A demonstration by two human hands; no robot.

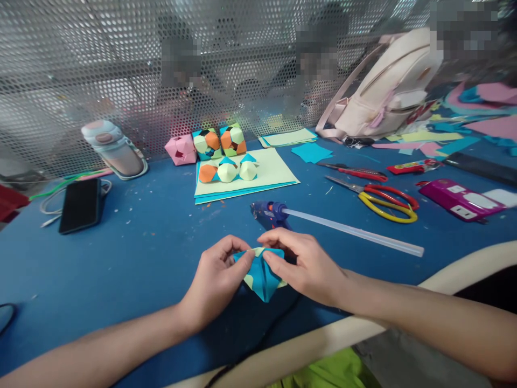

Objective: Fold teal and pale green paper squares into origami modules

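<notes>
A folded paper piece (264,277), blue with pale green parts, is held between both hands above the front edge of the table. My left hand (220,277) pinches its left corner between thumb and fingers. My right hand (305,264) grips the right corner, thumb pressed on the top edge. Just beyond my hands lies a blue glue gun (270,210) with a long clear glue stick (359,231) coming out of its back. Farther back, several small folded paper pieces (228,170) rest on a stack of pale green and blue paper sheets (266,186).
Finished paper balls (207,144) stand behind the stack. Left are a bottle (115,151) and a phone (81,205). Right lie scissors (383,203), a red-handled tool (359,172), a purple case (458,199) and paper scraps. A backpack (388,86) leans against the perforated metal screen (250,102).
</notes>
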